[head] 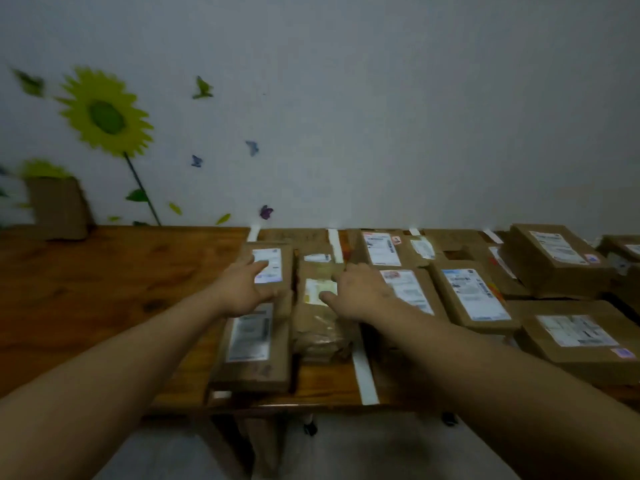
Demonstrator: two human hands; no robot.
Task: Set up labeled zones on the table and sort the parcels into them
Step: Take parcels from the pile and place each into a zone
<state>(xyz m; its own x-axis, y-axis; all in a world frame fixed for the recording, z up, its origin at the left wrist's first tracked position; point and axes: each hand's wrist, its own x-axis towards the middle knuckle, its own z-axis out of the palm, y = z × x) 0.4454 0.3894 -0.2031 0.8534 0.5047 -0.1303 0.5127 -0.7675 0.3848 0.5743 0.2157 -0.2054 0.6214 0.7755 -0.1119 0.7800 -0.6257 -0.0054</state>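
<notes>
Brown cardboard parcels with white shipping labels lie in zones on the wooden table [104,289], split by white tape strips [364,374]. My left hand [242,289] rests with straight fingers on the far flat box [273,268] of the left zone, above a nearer flat box [252,348]. My right hand [360,292] lies with spread fingers over a crinkled paper-wrapped parcel [320,327] and the tape strip beside it. Neither hand grips anything. The frame is blurred.
More labeled boxes [474,296] fill the zones to the right, with a taller box [554,261] at the far right. A lone cardboard box [57,209] stands at the back left by the wall with sunflower stickers. The table's left half is bare wood.
</notes>
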